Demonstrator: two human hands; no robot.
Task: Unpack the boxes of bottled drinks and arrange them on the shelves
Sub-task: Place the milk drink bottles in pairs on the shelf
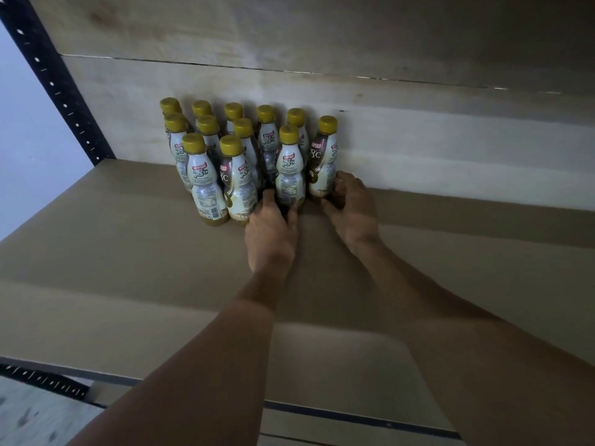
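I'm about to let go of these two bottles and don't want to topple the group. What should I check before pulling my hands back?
1. Front bottle held by the left hand upright: ok.
2. End bottle held by the right hand upright: ok.
3. Both bases flat on the shelf board: cannot tell, fingers hide them.
4. Other bottles standing: ok.
5. Labels turned the same way: not ok, they differ.
6. Bare board right of the end bottle for more: ok.

- Pale wall (22, 140) — far left, behind a black perforated post (53, 78).
- Wooden planks (354, 33) across the back, with a thin gap between two.
- Grey floor (29, 420) — bottom left corner.
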